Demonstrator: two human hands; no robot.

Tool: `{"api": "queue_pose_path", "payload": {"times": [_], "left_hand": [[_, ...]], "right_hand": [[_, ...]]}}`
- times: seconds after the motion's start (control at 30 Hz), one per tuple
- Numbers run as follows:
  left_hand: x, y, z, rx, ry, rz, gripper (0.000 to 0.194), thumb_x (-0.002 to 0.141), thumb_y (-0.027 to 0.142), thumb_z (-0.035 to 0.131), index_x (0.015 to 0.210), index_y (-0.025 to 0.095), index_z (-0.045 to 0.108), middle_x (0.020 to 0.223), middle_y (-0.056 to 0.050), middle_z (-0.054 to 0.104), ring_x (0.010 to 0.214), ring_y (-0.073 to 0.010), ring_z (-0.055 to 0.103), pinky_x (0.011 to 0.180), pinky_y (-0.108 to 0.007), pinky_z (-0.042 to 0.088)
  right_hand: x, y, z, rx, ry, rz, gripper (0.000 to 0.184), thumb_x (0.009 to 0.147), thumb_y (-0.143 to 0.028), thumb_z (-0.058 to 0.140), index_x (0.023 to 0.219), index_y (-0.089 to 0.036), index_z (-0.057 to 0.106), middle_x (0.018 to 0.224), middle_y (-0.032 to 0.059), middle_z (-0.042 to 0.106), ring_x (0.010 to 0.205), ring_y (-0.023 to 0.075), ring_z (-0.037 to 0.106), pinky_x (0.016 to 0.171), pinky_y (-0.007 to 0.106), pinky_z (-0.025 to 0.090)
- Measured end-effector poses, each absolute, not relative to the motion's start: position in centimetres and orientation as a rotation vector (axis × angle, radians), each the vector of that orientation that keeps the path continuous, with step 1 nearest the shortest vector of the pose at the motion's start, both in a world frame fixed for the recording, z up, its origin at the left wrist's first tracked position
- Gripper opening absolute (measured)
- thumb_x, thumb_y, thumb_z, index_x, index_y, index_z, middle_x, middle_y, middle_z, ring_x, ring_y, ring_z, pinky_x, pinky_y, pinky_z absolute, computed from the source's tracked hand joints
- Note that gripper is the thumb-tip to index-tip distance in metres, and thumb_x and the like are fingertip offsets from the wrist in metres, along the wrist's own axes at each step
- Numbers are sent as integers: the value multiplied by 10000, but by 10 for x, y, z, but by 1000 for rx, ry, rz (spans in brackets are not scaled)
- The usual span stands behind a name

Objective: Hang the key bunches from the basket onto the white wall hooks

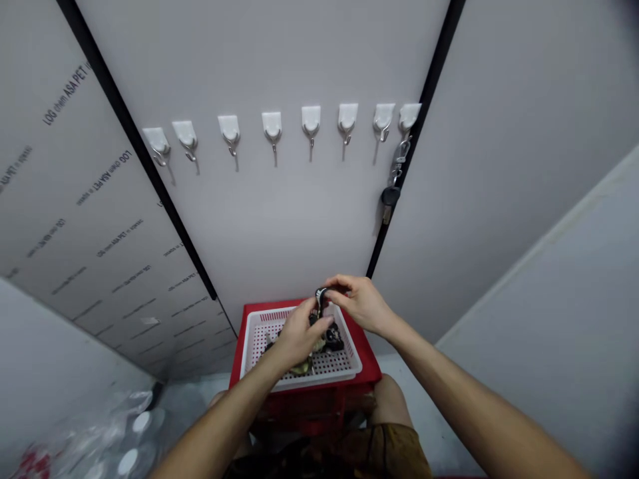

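Above a white perforated basket [252, 332], my two hands meet at a small black strap-like piece with white markings [321, 293]. My right hand [362, 303] pinches its upper end between thumb and fingers. Around its lower part, the fingers of my left hand [299, 329] are closed, the thumb stretched to the right. Small dark and yellowish items lie in the basket, among them a black piece [333, 338] right beside my left thumb; my left hand and forearm cover some of them.
The basket stands on a red stool or small table [367, 352] against the wall. Several white adhesive hooks [272, 126] run across the wall. From the rightmost hangs a key with a black head [390, 196] on a chain. Clear bottles with white caps [142, 422] stand at lower left.
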State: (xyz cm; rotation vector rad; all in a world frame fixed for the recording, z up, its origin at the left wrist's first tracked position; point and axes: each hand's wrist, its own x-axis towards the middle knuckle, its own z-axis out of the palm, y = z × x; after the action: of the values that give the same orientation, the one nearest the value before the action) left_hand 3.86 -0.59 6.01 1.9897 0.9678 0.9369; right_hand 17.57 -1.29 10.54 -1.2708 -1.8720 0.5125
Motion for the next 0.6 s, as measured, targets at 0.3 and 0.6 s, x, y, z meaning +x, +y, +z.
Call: {"api": "queue_pose_path", "payload": {"times": [0.3, 0.6], "left_hand": [[54, 13, 123, 1650, 796, 961, 208, 636, 270, 464, 724, 107, 558, 541, 24, 488, 489, -51, 395, 495, -179, 316], [77, 22, 166, 1447, 643, 1082, 213, 598, 252, 497, 736, 95, 541, 541, 20, 483, 508, -51, 427, 523, -187, 318]], "right_hand": [[196, -10, 169, -1088, -1637, 629, 128, 584, -191, 515, 697, -144, 477, 601, -31, 507, 544, 65, 470, 550, 223, 386], [211, 0, 221, -1045, -1489, 611, 149, 529, -191, 555, 642, -136, 476, 533, -42, 501, 484, 60, 470, 526, 230, 399]]}}
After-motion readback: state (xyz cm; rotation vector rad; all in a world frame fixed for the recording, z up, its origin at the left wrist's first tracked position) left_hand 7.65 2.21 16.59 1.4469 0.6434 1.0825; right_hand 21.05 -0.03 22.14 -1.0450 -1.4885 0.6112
